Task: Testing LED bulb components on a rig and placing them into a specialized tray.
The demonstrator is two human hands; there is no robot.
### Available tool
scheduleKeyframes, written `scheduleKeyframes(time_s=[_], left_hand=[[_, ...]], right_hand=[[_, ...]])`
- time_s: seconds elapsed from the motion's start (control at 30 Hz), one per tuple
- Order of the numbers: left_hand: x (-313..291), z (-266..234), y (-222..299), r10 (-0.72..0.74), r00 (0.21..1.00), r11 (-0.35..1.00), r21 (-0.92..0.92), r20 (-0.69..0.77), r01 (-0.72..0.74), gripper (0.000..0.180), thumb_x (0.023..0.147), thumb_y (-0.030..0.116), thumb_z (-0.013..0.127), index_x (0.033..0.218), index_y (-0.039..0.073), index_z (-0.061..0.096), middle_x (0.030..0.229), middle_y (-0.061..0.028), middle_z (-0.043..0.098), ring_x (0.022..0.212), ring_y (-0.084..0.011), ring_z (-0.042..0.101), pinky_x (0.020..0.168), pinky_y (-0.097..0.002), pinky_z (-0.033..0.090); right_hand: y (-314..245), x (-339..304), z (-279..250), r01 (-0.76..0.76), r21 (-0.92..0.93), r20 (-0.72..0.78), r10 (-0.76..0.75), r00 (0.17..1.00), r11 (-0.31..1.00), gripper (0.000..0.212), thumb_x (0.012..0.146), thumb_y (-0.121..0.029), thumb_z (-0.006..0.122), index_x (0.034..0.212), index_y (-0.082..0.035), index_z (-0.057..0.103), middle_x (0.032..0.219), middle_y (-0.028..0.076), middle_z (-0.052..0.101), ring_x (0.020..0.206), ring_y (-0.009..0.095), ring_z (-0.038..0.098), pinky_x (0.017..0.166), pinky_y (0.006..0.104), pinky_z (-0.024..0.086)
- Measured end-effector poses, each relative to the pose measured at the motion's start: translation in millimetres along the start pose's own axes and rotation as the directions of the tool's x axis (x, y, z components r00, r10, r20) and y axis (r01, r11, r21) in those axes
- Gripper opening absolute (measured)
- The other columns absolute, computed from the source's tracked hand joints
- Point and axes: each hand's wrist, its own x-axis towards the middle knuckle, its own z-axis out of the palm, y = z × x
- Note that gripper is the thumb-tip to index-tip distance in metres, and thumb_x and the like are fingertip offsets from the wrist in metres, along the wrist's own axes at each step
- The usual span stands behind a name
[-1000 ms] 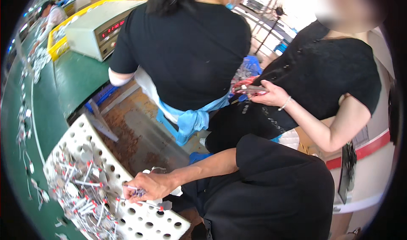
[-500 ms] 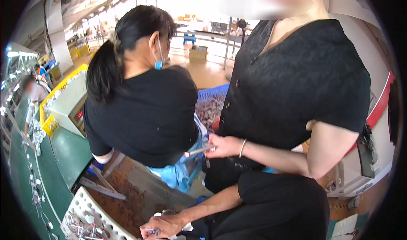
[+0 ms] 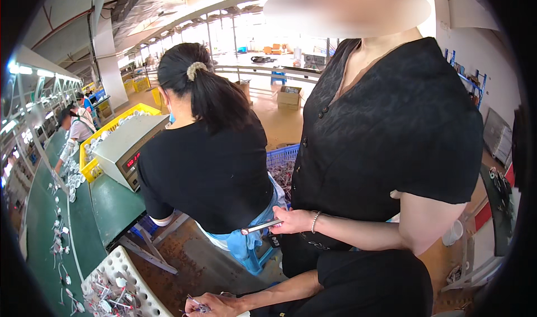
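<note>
At the lower edge my right hand (image 3: 217, 304) is closed around a small bunch of thin wired parts (image 3: 196, 306), whose purplish ends stick out past the fingers. My forearm (image 3: 279, 292) reaches in from a black sleeve at the lower right. Left of the hand stands a white perforated basket (image 3: 133, 268), with white-capped wired parts (image 3: 112, 294) heaped in it. What lies beneath my hand is cut off by the frame. My left hand does not show.
A standing person (image 3: 386, 132) close in front holds a slim silvery object (image 3: 262, 226). Another person (image 3: 207, 166) faces away beside a box with a red display (image 3: 131, 155). A green conveyor (image 3: 45, 216) carries loose parts. Yellow (image 3: 89, 174) and blue crates (image 3: 282, 155) stand farther off.
The view has shifted, so the surroundings sit lower and farther right. The person facing away has turned their head leftward. My right hand stays closed near the basket.
</note>
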Motion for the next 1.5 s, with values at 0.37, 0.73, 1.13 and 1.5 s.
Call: scheduleKeyframes(time_s=[0.37, 0.73, 1.13, 1.5], left_hand=[[-10.1, 0.0, 4.9, 0.135, 0.982, 0.990, -0.026, -0.131, -0.140, 0.061, 0.101, 0.026, 0.060, 0.150, 0.002, 0.035, 0.115, -0.0167, 0.066, 0.094, -0.0219, 0.064, 0.077, -0.0315, 0.051], [-9.2, -15.7, 34.9, -0.142, 0.973, 0.884, -0.465, -0.184, 0.041, 0.047, 0.105, 0.029, 0.050, 0.140, -0.002, 0.047, 0.116, -0.0117, 0.061, 0.105, -0.0208, 0.058, 0.090, -0.0336, 0.046], [-15.5, -30.1, 51.2, 0.261, 0.806, 0.933, -0.077, -0.532, -0.352, 0.021, 0.098, 0.008, 0.060, 0.116, -0.002, 0.058, 0.108, -0.0092, 0.063, 0.091, -0.0139, 0.059, 0.077, -0.0268, 0.049], [-59.7, -79.7, 26.2, 0.206, 0.747, 0.932, -0.105, -0.632, -0.347, 0.012, 0.087, -0.008, 0.068, 0.097, -0.002, 0.070, 0.092, -0.0087, 0.069, 0.075, -0.0149, 0.066, 0.070, -0.0280, 0.056]], right_hand=[[2.4, -2.1, 26.5, -0.006, 0.070, -0.080, 0.011, 0.997, 0.998, 0.020, 0.105, -0.022, 0.053, 0.102, -0.003, 0.050, 0.074, 0.004, 0.062, 0.055, 0.008, 0.054, 0.053, 0.0266, 0.045], [-4.4, -0.8, 49.4, -0.021, 0.182, -0.040, 0.029, 0.999, 0.983, 0.020, 0.106, -0.023, 0.051, 0.101, -0.003, 0.050, 0.075, 0.002, 0.062, 0.056, 0.007, 0.054, 0.054, 0.0253, 0.045], [17.0, 11.5, 49.7, 0.356, -0.244, -0.055, -0.379, 0.924, 0.902, 0.017, 0.095, -0.017, 0.065, 0.086, -0.004, 0.060, 0.076, 0.004, 0.062, 0.070, 0.011, 0.059, 0.063, 0.0319, 0.050], [27.8, 17.9, 114.9, 0.079, -0.134, 0.339, -0.029, 0.940, 0.988, 0.009, 0.095, -0.011, 0.063, 0.097, -0.002, 0.065, 0.076, 0.009, 0.069, 0.069, 0.011, 0.064, 0.064, 0.0296, 0.051]])
